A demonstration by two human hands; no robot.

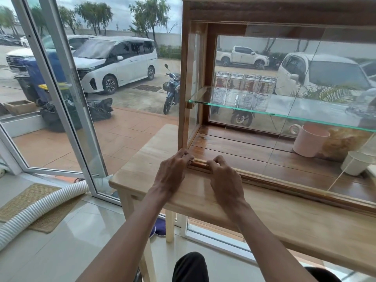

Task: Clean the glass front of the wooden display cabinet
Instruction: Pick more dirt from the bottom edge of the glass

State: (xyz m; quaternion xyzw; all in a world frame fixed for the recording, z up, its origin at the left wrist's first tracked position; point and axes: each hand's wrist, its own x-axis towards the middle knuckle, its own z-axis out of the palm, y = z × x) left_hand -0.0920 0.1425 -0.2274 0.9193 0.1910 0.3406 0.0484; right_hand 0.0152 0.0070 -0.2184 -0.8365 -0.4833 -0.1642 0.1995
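The wooden display cabinet [184, 78] stands on a pale wooden table [284, 220], and its glass front [254, 143] reflects the cars outside. My left hand [173, 169] and my right hand [225, 178] sit side by side at the cabinet's lower left corner. Both have their fingers curled onto the bottom wooden rail [284, 186], a short stretch of which shows between them. Neither hand holds a cloth or a spray bottle. The fingertips are hidden behind the knuckles.
Inside the cabinet a glass shelf [264, 112] carries several jars [244, 90]. A pink mug [309, 141] and a white cup [356, 162] stand below. An open glass door [61, 88], a white ribbed hose [40, 206] and a woven mat [24, 200] are to the left.
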